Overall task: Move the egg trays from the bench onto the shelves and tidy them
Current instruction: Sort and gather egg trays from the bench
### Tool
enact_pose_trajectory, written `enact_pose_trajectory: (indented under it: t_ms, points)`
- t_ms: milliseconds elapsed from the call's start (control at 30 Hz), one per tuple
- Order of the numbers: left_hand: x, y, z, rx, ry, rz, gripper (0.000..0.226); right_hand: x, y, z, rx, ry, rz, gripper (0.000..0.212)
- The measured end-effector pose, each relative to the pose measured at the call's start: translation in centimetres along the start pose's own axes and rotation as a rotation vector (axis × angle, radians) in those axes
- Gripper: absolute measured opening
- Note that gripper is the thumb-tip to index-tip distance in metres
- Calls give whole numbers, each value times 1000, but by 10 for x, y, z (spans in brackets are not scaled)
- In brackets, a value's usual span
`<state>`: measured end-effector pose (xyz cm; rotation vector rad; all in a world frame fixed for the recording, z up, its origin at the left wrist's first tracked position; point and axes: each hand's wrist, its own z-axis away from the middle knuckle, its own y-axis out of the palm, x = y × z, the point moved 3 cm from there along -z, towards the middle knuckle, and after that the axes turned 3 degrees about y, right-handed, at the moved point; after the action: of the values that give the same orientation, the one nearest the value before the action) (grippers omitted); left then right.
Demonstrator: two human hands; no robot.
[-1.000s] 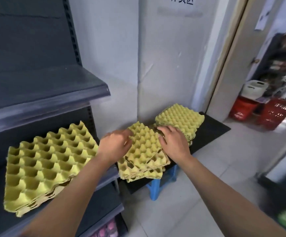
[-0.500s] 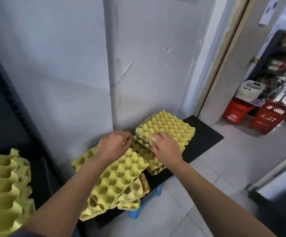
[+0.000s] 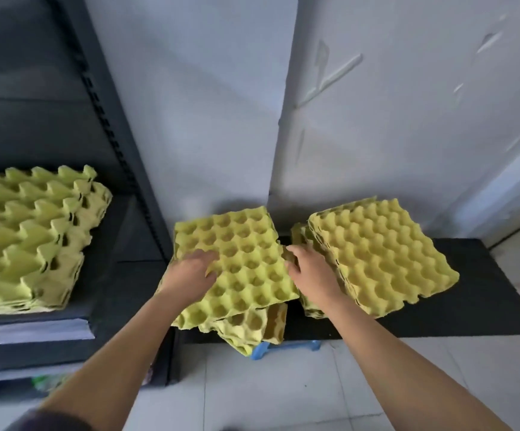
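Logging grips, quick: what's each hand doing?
Left hand: lies on the top tray, grip unclear.
Right hand: grips the top tray's right edge.
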<state>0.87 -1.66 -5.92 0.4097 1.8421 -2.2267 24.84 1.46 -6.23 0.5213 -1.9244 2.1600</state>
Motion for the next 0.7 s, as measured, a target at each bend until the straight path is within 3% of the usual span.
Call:
enact_pose_trajectory:
  t_ms: [133,267,367,467,600,700]
  points:
    - [37,41,-9,45,-217,90,54,-16,45,-26,123,70,-14,50]
    - [66,81,-23,9,-480,361,73,-33,86,-52,156,213,7,63]
    - [83,109,-38,-2,-648,519,86,-45,114,-68,187,366,-165,74]
    - [91,126,-47,-37,-704,612,85,-51,136,-74,238,427,-330,68]
    - [82,113,-42,-137,-699,783,80,-48,123,-64,110,446,-366,37]
    - [65,78,-35,-169,-646,816,82,-38,86,-51,55,432,-433,41]
